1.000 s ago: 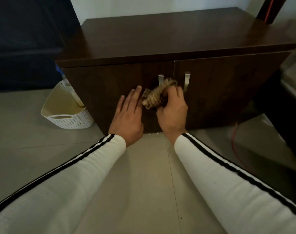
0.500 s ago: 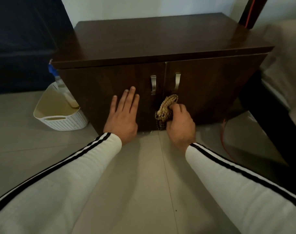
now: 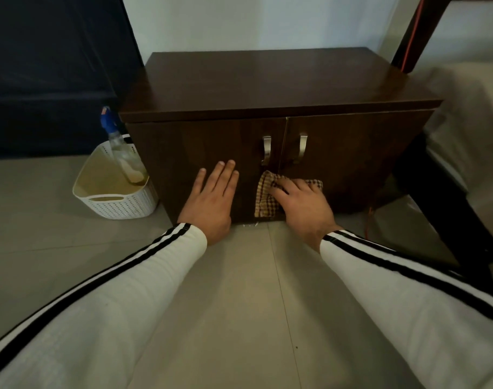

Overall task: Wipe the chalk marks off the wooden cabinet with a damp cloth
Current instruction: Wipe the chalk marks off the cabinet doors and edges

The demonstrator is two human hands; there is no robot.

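Observation:
A dark wooden cabinet (image 3: 352,153) with two doors and two metal handles (image 3: 266,154) stands on the tiled floor. My left hand (image 3: 211,203) lies flat, fingers apart, on the lower part of the left door. My right hand (image 3: 301,206) presses a brown checked cloth (image 3: 263,197) against the bottom of the doors, across the seam between them. Small white specks (image 3: 249,225) lie on the floor under the left door's edge. No chalk marks show on the door fronts.
A white perforated basket (image 3: 113,203) stands left of the cabinet, holding a spray bottle (image 3: 124,155) with a blue top. A dark table leg (image 3: 450,209) stands to the right, with an orange cable (image 3: 370,220) beside the cabinet. Dark furniture fills the left background.
My right hand carried the cloth down from the handles to the bottom of the doors and spread it flatter. My left hand stayed flat on the left door. The view pulled back.

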